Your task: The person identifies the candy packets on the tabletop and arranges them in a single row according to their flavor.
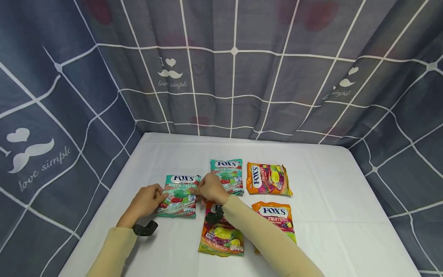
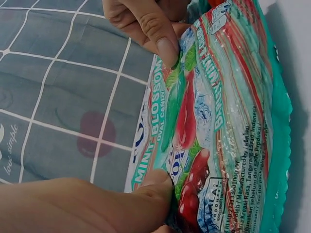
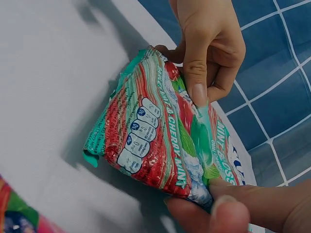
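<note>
A teal Fox's Mint Blossom candy bag (image 1: 179, 197) is held between both hands at the left of the white table. My left hand (image 1: 147, 200) pinches its left edge, thumb on the printed front. At the opposite edge my right hand (image 1: 212, 187) pinches it the same way. Both wrist views show the bag (image 2: 204, 121) (image 3: 160, 131) with a thumb pressed on its face from each side; the fingers behind it are partly hidden. In the right wrist view its lower end appears raised off the table, casting a shadow.
Another teal Mint Blossom bag (image 1: 228, 175) lies just beyond my right hand. An orange Fox's Fruits bag (image 1: 268, 179) lies sideways to its right. Two more fruit bags (image 1: 221, 238) (image 1: 276, 216) lie nearer, partly under my right forearm. A grey checked curtain (image 1: 214, 77) surrounds the table (image 1: 332, 200).
</note>
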The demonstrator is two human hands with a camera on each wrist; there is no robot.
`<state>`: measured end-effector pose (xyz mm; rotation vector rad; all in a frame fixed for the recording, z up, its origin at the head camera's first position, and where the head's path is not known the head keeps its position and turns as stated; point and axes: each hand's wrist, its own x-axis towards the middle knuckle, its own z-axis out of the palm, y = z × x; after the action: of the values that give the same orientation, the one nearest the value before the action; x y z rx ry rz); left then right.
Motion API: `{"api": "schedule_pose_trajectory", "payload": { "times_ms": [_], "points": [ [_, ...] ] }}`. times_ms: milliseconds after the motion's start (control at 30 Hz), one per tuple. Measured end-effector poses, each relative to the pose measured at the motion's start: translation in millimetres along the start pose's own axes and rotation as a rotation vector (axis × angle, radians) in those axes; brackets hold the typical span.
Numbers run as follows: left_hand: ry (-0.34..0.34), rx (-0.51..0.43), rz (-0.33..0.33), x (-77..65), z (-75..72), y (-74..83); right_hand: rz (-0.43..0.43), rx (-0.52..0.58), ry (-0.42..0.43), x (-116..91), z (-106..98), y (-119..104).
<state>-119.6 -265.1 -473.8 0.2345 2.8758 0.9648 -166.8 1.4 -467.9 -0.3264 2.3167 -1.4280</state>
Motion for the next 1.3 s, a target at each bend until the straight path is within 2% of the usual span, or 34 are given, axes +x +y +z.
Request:
{"api": "schedule_pose_trajectory", "payload": {
  "times_ms": [300, 467, 633, 1000, 1300],
  "points": [
    [0.035, 0.023, 0.060, 14.8, -21.8, -5.5, -0.032, -0.028, 0.012, 19, -3, -18],
    [0.058, 0.038, 0.070, 25.7, -37.8, -10.0, -0.042, 0.027, 0.014, 34, -2, -30],
    [0.098, 0.046, 0.076, 42.2, -46.3, -19.7, -0.048, 0.084, 0.037, 49, 1, -35],
    [0.198, 0.096, 0.028, 82.6, -60.7, -43.7, -0.061, 0.213, 0.082, 83, 11, -43],
    [0.230, 0.092, -0.057, 94.0, -67.7, -62.1, -0.011, 0.270, 0.120, 102, 36, -57]
  ]
}}
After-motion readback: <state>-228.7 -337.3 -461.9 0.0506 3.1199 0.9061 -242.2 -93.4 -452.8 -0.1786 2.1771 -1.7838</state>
